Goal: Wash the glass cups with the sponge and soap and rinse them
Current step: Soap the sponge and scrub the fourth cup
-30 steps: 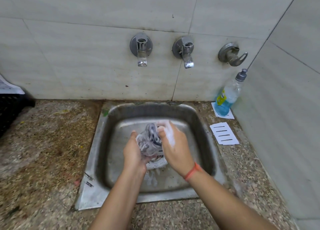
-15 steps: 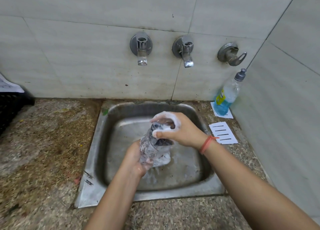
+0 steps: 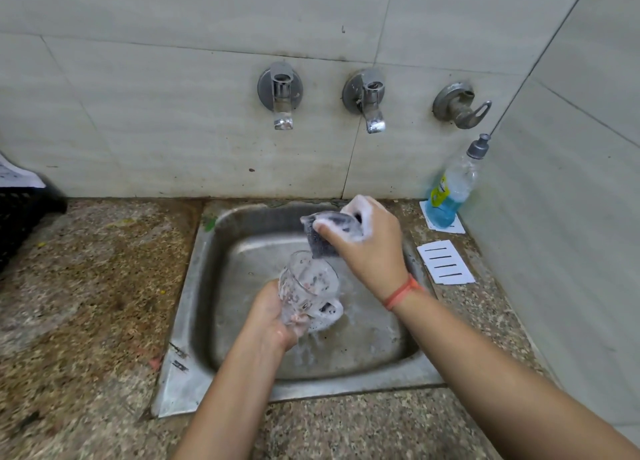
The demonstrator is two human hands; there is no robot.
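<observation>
Left hand grips a soapy glass cup low over the steel sink, cup tilted, mouth toward far right. Right hand, foamy, fingers curled round a grey sponge just above the cup rim, possibly touching it, blur makes that unclear. Blue soap bottle stands on the bench at far right by the wall. Two taps above the sink.
</observation>
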